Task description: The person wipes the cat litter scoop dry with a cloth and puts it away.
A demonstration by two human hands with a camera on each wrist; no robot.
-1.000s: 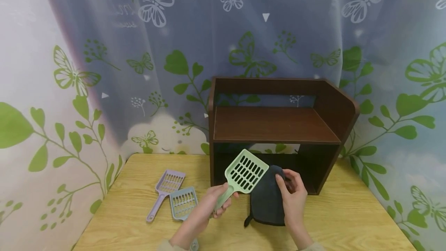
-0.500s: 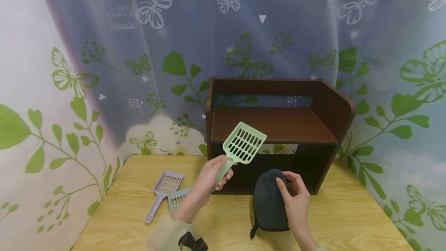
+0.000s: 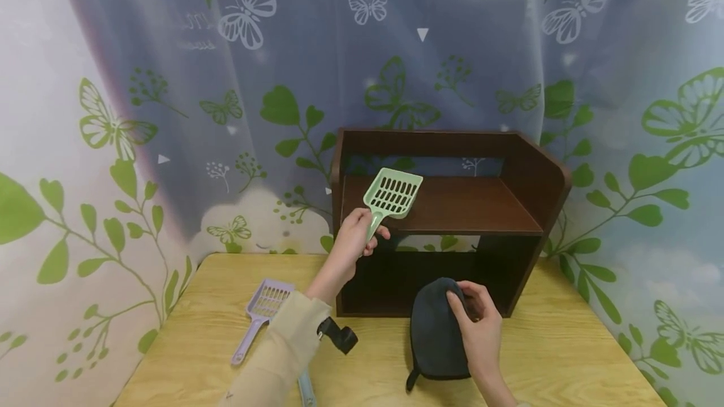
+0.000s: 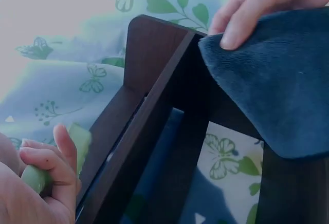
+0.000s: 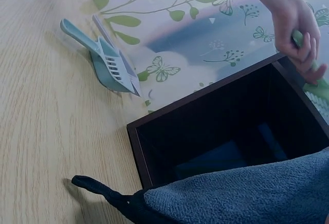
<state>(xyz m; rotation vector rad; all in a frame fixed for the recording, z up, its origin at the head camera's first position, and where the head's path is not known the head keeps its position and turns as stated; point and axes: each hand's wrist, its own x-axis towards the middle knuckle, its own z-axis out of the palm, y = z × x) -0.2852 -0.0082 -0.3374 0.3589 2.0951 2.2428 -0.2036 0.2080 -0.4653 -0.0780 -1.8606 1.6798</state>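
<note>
My left hand grips a green litter scoop by its handle. The scoop's slotted head is tilted up in front of the dark brown shelf's upper board, near its left side. In the left wrist view the fingers wrap the green handle. My right hand pinches the top edge of a dark blue plush cloth between thumb and fingers. The cloth has a black hanging loop and hangs in front of the lower compartment. Its far side is hidden.
A purple litter scoop lies on the wooden table at the left. Beside it is a blue litter scoop, mostly behind my left forearm in the head view. Patterned curtain surrounds the table at the back and sides.
My left hand has carried the green scoop up and forward, from beside the cloth to the upper shelf. My right hand has drawn the cloth slightly down, and its grip is the same.
</note>
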